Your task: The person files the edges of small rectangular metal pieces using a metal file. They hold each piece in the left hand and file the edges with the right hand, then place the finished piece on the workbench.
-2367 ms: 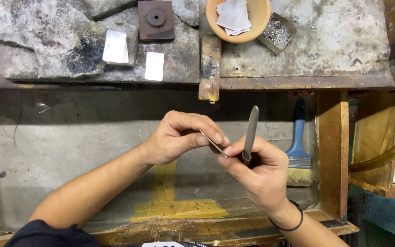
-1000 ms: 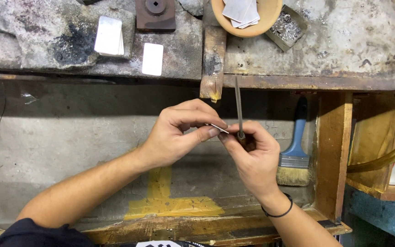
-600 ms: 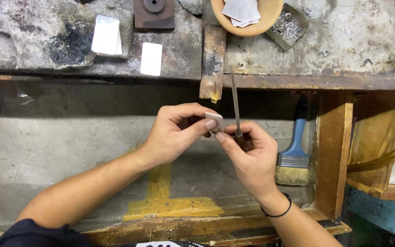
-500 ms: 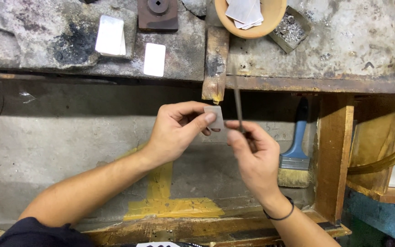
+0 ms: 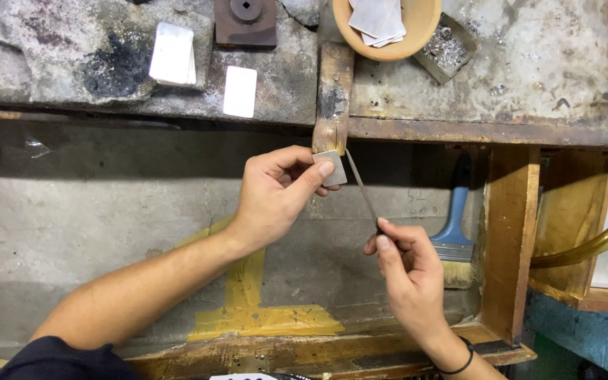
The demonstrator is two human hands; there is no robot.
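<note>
Light: even, overhead | shadow: dark beneath bench ledge | focus: sharp, no glare

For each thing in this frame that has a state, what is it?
Left hand: pinching the metal plate.
Metal plate: held against the wooden bench peg.
Right hand: gripping the file.
File: tilted, tip at the plate's edge.
Bowl: holds plates.
Brush: upright, untouched.

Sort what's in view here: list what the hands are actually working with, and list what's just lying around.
In use:
- left hand pinching a small metal plate against the wooden peg
- right hand holding a thin file at the plate's edge

Lying about:
- brush
- bowl of plates
- two white plates
- steel block
</note>
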